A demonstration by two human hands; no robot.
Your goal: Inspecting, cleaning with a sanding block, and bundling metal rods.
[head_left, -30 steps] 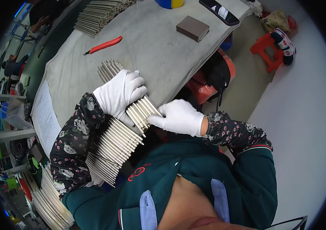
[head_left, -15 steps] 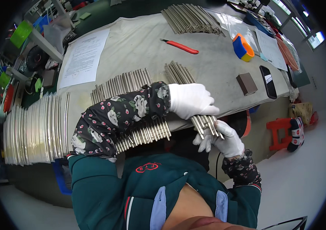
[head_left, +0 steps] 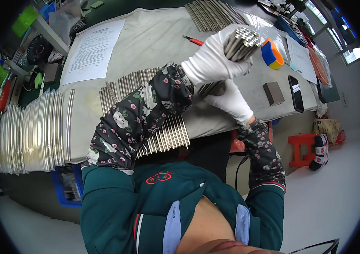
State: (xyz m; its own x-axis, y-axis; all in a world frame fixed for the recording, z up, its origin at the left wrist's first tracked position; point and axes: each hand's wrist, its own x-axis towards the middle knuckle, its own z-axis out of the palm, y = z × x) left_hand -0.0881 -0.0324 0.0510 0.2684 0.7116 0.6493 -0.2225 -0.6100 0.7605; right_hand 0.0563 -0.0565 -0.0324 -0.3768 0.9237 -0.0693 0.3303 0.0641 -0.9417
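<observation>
A bundle of thin metal rods (head_left: 242,44) stands tilted up off the table, its round ends toward me. My left hand (head_left: 209,57), in a white glove, is wrapped round the bundle near its upper end. Lower down, my right hand (head_left: 232,103), also gloved in white, is closed about the lower part of the rods, with its fingers partly hidden. To the left, a row of metal rods (head_left: 171,133) lies side by side on the cloth-covered table (head_left: 154,38), partly covered by my left forearm.
A stack of rods (head_left: 213,16) lies at the far edge. Plastic-wrapped rods (head_left: 36,131) fill the left end. Red-handled tweezers or a cutter (head_left: 194,41), a tape ring (head_left: 272,54), a brown block (head_left: 273,93), a phone (head_left: 296,93) and a paper sheet (head_left: 93,53) lie around.
Both hands have moved up and away from the table's near edge. The bundle has gone from lying low to being raised and tilted, its ends now gathered closely in my left hand.
</observation>
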